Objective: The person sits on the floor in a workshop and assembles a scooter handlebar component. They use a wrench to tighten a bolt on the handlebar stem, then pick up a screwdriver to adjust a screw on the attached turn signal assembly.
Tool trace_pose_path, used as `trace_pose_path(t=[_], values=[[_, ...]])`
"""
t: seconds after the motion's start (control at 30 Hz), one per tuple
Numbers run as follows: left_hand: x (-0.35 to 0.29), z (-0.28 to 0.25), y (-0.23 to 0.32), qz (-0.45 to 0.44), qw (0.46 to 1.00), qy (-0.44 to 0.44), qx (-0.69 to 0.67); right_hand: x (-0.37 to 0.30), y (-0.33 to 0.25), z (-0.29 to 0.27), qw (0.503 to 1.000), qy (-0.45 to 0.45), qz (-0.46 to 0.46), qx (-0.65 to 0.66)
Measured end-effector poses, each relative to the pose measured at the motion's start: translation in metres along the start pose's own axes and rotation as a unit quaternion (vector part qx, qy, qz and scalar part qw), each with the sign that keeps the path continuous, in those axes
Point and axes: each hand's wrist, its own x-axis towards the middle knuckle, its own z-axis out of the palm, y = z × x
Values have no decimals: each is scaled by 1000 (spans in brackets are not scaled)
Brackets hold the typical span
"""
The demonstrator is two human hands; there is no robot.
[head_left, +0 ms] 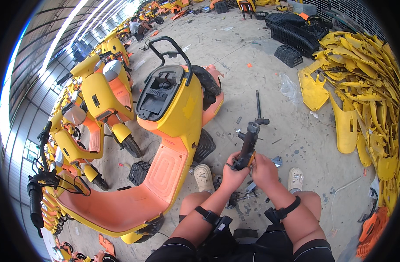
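Observation:
I hold a dark metal scooter steering column [250, 133] upright in front of my knees, its thin rod pointing away over the concrete floor. My left hand [233, 174] is closed around the column's lower end. My right hand [263, 170] grips beside it, pinching a small orange-handled tool [252, 158] against the part. Both wrists wear black straps. A yellow and orange scooter [173, 131] with its seat removed lies tilted just to my left.
A row of yellow scooters [95, 96] stands at the left. A big heap of yellow plastic body panels [361, 87] fills the right. Black plastic crates [291, 30] sit further off. Small parts and screws litter the floor by my white shoes [204, 177].

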Motion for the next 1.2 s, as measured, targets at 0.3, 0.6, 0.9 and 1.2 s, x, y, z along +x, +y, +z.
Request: trace_pose_path(t=[0.3, 0.6, 0.9, 1.2], values=[[1, -2, 4, -40, 999, -7, -6, 4, 10, 20, 986, -10, 122, 111], [0, -9, 5, 68, 992, -18, 102, 17, 21, -1, 650, -224, 425, 589], [1, -2, 6, -48, 998, 17, -23, 4, 16, 19, 968, -68, 145, 195], [4, -2, -3, -25, 1000, 12, -8, 8, 16, 14, 941, -99, 221, 235]])
